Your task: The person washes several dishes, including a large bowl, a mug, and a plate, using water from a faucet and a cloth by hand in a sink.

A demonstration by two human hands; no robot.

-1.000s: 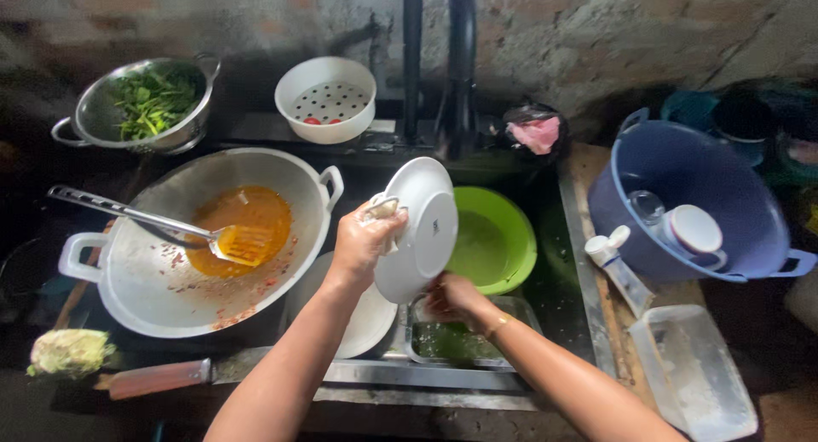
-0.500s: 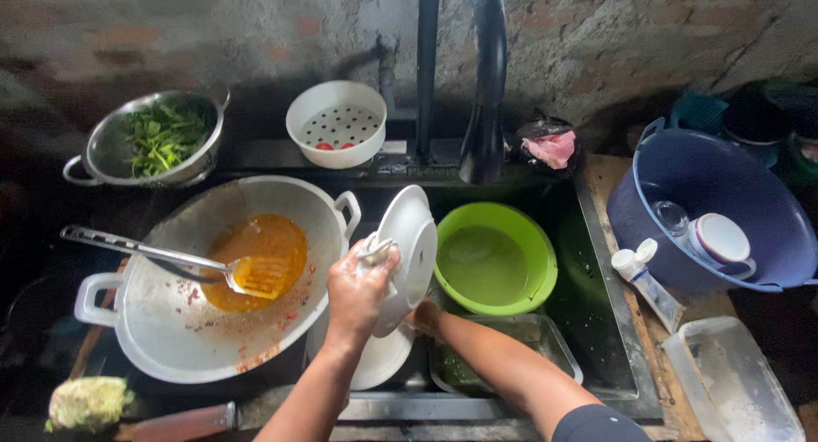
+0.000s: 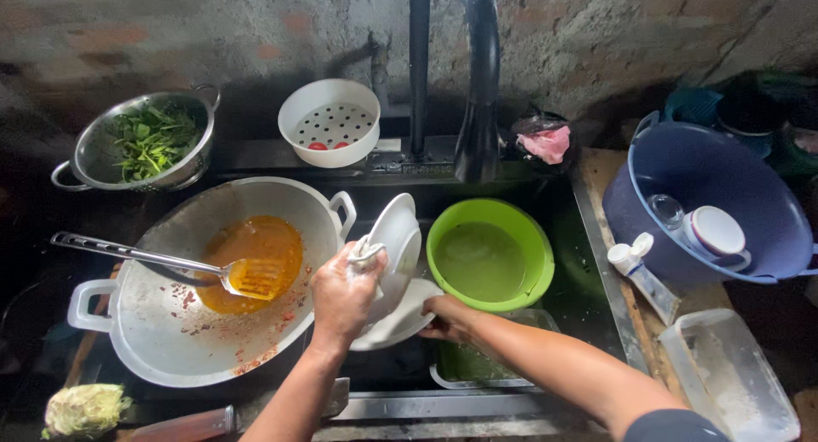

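From the head camera, everything can be placed against the black faucet (image 3: 477, 75) that rises over the middle of the dark sink (image 3: 588, 263). Below and a little left of the faucet, the left hand (image 3: 342, 293) is closed around a white plate (image 3: 396, 246) tipped up on its edge, with a pale scrap, perhaps a cloth or sponge, pinched against the rim by the fingers. Just below that plate lies a second white plate (image 3: 400, 323) nearly flat; the right hand (image 3: 447, 318) grips its right edge, fingers curled under the rim. Directly below the faucet and just right of the plates sits a green bowl (image 3: 490, 254) holding cloudy water, resting over a clear rectangular container (image 3: 477, 365) with greenish contents. Left of the faucet stands a large metal wok (image 3: 170, 323) with orange sauce pooled in it and a metal slotted spatula (image 3: 162, 261) lying across. Behind the wok, far left of the faucet, is a metal colander (image 3: 85, 156) of green leaves; a white perforated bowl (image 3: 328, 122) with two small red pieces stands just left of the faucet. To the faucet's right is a blue basin (image 3: 707, 161) holding a cup (image 3: 716, 233), with a small white-capped bottle (image 3: 639, 271) beside it.
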